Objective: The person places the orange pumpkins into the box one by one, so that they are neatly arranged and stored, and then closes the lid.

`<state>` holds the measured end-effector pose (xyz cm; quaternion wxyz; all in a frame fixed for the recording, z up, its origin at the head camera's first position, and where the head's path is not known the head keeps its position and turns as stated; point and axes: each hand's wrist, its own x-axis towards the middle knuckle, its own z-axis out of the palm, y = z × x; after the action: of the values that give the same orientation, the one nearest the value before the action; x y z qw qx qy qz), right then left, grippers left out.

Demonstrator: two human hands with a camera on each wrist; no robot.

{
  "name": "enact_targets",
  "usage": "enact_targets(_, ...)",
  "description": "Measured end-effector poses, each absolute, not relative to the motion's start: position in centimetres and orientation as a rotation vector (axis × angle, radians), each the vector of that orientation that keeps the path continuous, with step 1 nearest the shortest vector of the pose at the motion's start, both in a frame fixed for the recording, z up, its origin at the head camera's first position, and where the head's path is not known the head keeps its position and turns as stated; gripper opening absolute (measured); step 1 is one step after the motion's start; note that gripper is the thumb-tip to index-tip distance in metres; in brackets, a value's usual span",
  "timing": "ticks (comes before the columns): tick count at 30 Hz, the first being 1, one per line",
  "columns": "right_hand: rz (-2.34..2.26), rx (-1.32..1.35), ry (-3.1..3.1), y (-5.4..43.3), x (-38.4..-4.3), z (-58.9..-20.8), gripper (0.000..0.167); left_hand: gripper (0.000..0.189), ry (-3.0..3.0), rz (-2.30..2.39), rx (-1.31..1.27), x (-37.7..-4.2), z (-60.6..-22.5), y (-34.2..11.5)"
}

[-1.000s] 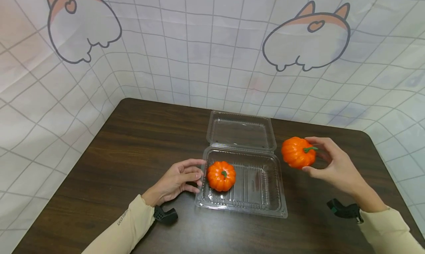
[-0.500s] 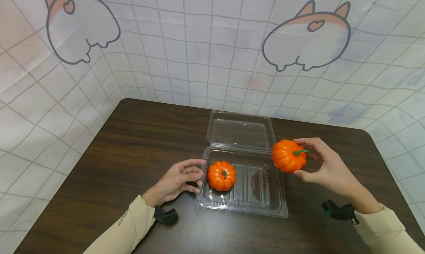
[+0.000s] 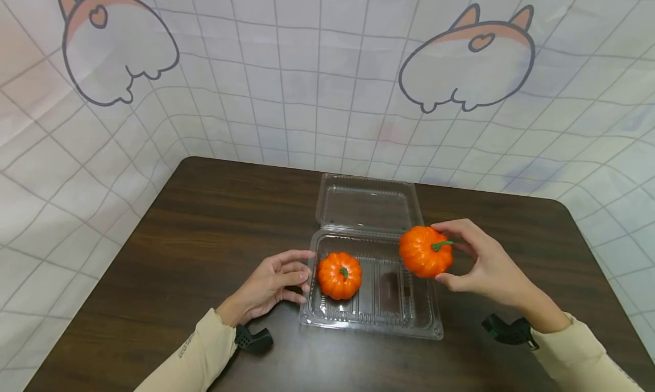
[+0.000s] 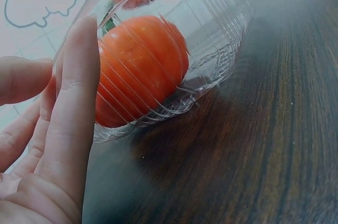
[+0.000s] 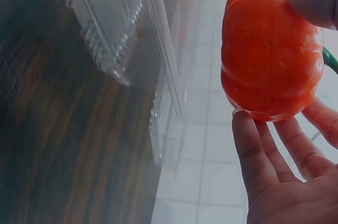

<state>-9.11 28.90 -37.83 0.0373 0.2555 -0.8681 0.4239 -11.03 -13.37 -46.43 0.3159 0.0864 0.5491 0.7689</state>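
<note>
An orange pumpkin (image 3: 340,276) with a green stem sits in the left part of the clear plastic clamshell container (image 3: 370,326). My left hand (image 3: 271,284) is at the container's left side. In the left wrist view its thumb (image 4: 26,78) and fingers pinch the rim, with the seated pumpkin (image 4: 142,71) showing through the wall. My right hand (image 3: 483,264) holds a second orange pumpkin (image 3: 425,252) by its sides, above the container's right part. The right wrist view shows this pumpkin (image 5: 272,49) between thumb and fingertips, raised above the rim, its green stem towards the palm.
The container's lid (image 3: 368,204) lies folded back, hinged along the far side. Beneath everything is a dark wooden table (image 3: 220,210). A white grid-patterned cloth (image 3: 297,67) with cartoon animals rises behind the table and along its sides.
My right hand has carried its pumpkin leftward and slightly nearer, from beside the container to over its right part. My left hand has stayed at the rim. The head view has shifted slightly.
</note>
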Motion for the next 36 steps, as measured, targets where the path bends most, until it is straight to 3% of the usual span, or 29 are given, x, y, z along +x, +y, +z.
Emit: enact_targets(36, 1.126, 0.859, -2.797, 26.0, -9.2, -39.1, 0.080, 0.057, 1.425, 2.030, 0.246, -10.9, -46.6, -13.5)
